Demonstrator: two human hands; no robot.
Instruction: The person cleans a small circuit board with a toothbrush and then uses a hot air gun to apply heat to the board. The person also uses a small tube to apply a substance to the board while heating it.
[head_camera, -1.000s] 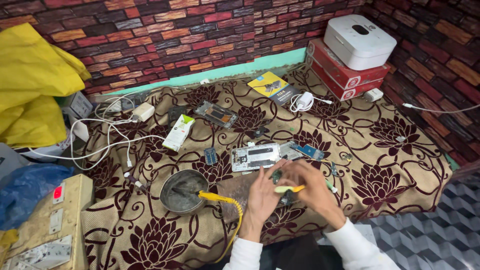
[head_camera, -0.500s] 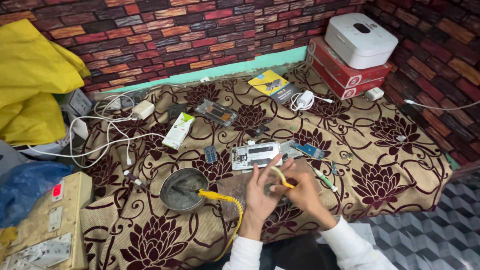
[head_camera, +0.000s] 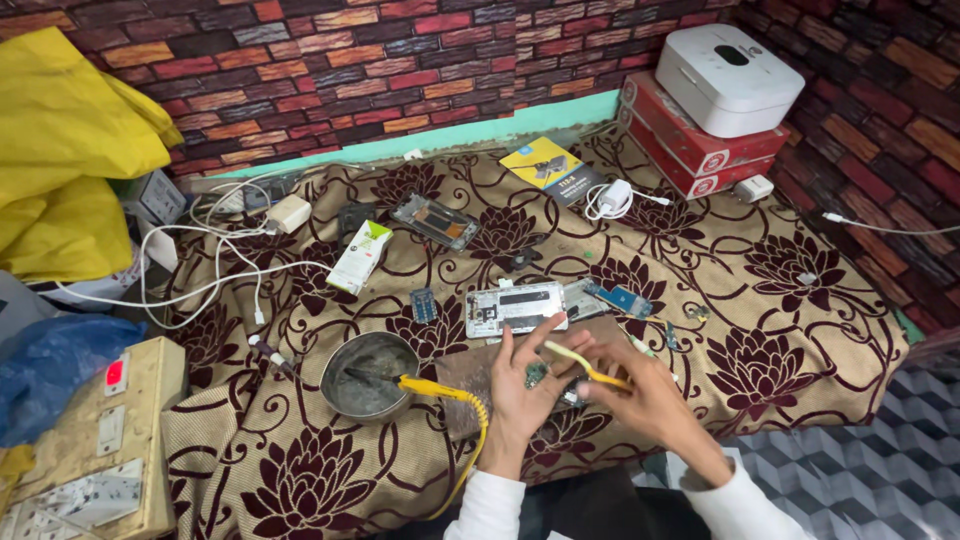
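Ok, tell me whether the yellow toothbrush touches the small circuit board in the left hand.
Cannot tell. In the head view the yellow toothbrush passes just above the small circuit board in the left hand; contact is unclear.

Cloth (head_camera: 780, 330): tan with maroon flowers. Wall (head_camera: 300, 60): red, brown and orange bricks above a green strip. Far-right box (head_camera: 728, 75): white, on red boxes (head_camera: 690, 150). Far-left bag (head_camera: 70, 130): yellow. Near bowl (head_camera: 368, 374): grey. Tool (head_camera: 585, 365) in the right hand: yellow.
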